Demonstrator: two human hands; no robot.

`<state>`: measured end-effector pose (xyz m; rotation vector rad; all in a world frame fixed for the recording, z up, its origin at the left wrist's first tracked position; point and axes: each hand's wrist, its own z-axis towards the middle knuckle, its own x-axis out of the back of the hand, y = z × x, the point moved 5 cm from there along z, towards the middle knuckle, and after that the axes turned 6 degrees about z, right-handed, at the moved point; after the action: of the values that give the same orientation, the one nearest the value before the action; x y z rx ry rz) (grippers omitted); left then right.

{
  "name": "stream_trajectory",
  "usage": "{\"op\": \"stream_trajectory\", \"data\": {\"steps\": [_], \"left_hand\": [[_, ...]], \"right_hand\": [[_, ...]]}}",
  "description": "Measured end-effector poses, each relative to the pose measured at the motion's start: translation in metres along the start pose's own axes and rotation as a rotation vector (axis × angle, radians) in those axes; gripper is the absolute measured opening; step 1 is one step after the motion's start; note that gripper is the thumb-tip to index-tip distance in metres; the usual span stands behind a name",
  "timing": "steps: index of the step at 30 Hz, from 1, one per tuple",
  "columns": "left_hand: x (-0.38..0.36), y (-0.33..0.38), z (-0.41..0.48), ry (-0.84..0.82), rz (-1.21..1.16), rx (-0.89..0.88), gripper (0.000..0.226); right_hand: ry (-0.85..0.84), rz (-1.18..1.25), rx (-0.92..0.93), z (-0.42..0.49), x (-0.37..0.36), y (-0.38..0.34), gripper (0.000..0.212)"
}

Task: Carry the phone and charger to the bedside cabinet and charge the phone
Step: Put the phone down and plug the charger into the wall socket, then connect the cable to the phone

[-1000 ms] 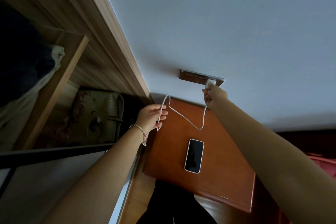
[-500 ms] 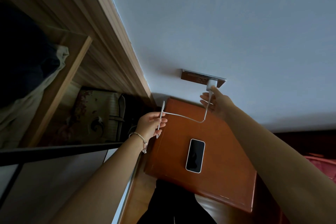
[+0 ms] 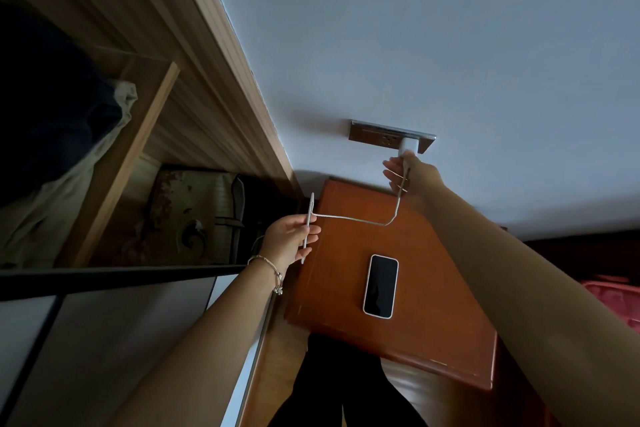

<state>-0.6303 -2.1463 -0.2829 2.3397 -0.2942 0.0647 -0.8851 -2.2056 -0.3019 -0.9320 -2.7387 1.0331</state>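
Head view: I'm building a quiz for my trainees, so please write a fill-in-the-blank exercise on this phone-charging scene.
The phone lies screen up on the bedside ____.
The right hand touches the white charger that sits in the wall ____.
The left hand pinches the white ____, whose free end is not yet in the phone.
Missing words: cabinet; socket; cable.

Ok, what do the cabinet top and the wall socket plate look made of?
Cabinet top: seemingly varnished wood or veneer, reddish-brown with a soft sheen. Socket plate: brownish face with a bright edge, perhaps brushed metal or metallic-finish plastic; too small to tell.
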Motion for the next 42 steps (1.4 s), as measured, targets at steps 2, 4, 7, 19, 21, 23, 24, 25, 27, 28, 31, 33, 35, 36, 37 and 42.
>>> {"op": "stream_trajectory", "data": {"steps": [2, 4, 7, 19, 21, 23, 24, 25, 27, 28, 31, 33, 35, 36, 37, 42], "left_hand": [[0.004, -0.002, -0.005, -0.007, -0.004, -0.005, 0.025], [0.008, -0.005, -0.008, -0.002, -0.009, -0.008, 0.025], [0.011, -0.006, -0.013, -0.005, -0.035, -0.019, 0.023], [-0.008, 0.011, -0.035, -0.06, 0.018, -0.138, 0.026], [-0.011, 0.005, -0.036, -0.08, -0.01, -0.109, 0.023], [-0.015, -0.002, -0.036, -0.115, -0.063, -0.053, 0.021], [-0.018, -0.006, -0.036, -0.119, -0.087, -0.03, 0.021], [-0.02, -0.009, -0.037, -0.11, -0.11, -0.014, 0.021], [-0.027, -0.015, -0.042, -0.094, -0.161, 0.009, 0.021], [-0.031, -0.017, -0.044, -0.094, -0.183, 0.019, 0.021], [-0.044, -0.023, -0.051, -0.098, -0.232, 0.035, 0.023], [-0.054, -0.027, -0.056, -0.094, -0.259, 0.036, 0.024], [-0.064, -0.033, -0.064, -0.092, -0.287, 0.039, 0.023], [-0.069, -0.036, -0.069, -0.1, -0.305, 0.041, 0.022], [-0.072, -0.038, -0.073, -0.107, -0.32, 0.039, 0.022], [-0.093, -0.058, -0.092, -0.088, -0.392, 0.047, 0.022]], "right_hand": [[-0.03, -0.061, -0.01, -0.002, 0.003, -0.004, 0.023], [-0.024, -0.098, -0.012, -0.005, 0.005, -0.007, 0.025], [-0.036, -0.086, -0.005, -0.008, 0.002, -0.004, 0.023], [0.046, 0.273, -0.085, -0.049, 0.048, 0.072, 0.024], [0.028, 0.337, -0.14, -0.061, 0.058, 0.093, 0.025], [0.057, 0.363, -0.188, -0.07, 0.071, 0.11, 0.044], [0.068, 0.366, -0.214, -0.073, 0.078, 0.118, 0.052], [0.065, 0.372, -0.239, -0.077, 0.084, 0.124, 0.055], [0.051, 0.407, -0.281, -0.085, 0.091, 0.132, 0.058], [0.049, 0.424, -0.297, -0.089, 0.094, 0.135, 0.059], [0.01, 0.445, -0.368, -0.103, 0.096, 0.15, 0.062], [-0.009, 0.424, -0.436, -0.112, 0.096, 0.163, 0.064], [-0.012, 0.412, -0.503, -0.118, 0.098, 0.174, 0.065], [-0.003, 0.412, -0.528, -0.12, 0.102, 0.178, 0.066], [0.01, 0.416, -0.551, -0.122, 0.104, 0.181, 0.067], [0.005, 0.526, -0.6, -0.132, 0.123, 0.2, 0.059]]}}
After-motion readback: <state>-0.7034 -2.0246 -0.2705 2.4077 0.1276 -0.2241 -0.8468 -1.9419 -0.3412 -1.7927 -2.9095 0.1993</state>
